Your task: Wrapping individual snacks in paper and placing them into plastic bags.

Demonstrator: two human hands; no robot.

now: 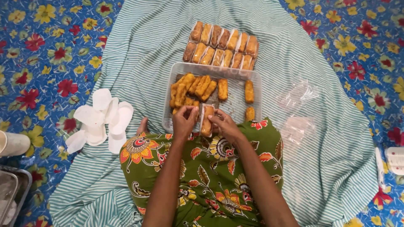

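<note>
My left hand (184, 122) and my right hand (224, 125) meet over my lap at the near edge of a clear plastic tray (235, 108). Between them they hold one fried golden stick on a white paper liner (206, 120). The tray holds several more bare fried sticks (194, 89), heaped at its left side, with a few lying apart on the right. Beyond the tray, two rows of wrapped sticks (221, 47) lie side by side on the striped cloth (139, 54).
White paper liners (101, 122) are piled left of my knee. Clear plastic wrappers (296, 111) lie to the right. A metal tray (12, 193) and a white cup (14, 143) sit at the left edge, a white object (394, 159) at the right, on flowered blue matting (38, 54).
</note>
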